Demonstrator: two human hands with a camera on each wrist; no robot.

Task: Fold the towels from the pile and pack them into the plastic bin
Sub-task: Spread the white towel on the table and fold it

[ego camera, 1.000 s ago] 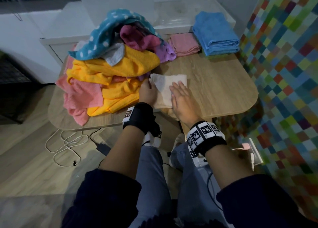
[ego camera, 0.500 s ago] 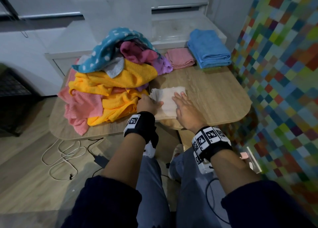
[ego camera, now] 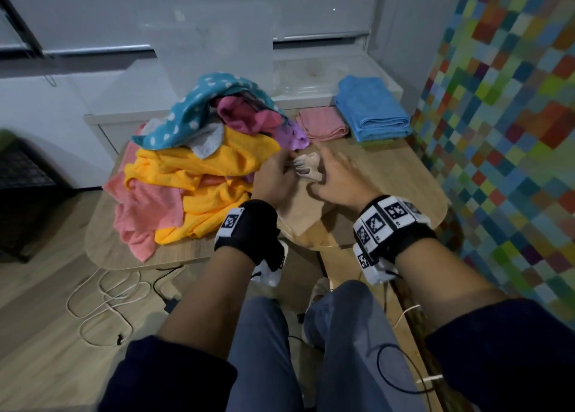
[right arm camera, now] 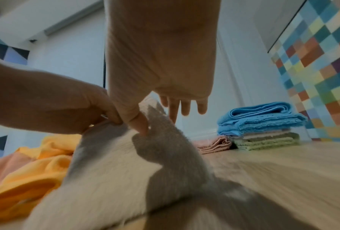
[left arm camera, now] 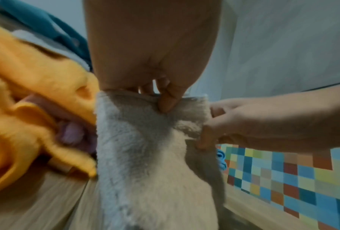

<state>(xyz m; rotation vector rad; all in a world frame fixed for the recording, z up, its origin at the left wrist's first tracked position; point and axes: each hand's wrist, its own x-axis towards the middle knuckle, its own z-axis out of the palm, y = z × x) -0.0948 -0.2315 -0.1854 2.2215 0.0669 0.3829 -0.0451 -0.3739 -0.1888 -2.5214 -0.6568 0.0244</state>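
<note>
Both hands lift the beige towel (ego camera: 306,175) off the tabletop (ego camera: 389,175): left hand (ego camera: 273,175) pinches its top edge, right hand (ego camera: 337,178) pinches the edge beside it, other fingers spread, likely to make the next fold.

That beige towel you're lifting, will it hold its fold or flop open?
Likely floppy: the beige towel sags from where the left hand and right hand pinch its top edge. It looks light, hanging from fingertips alone. Its fuzzy pile probably grips well, so slipping seems unlikely.
</note>
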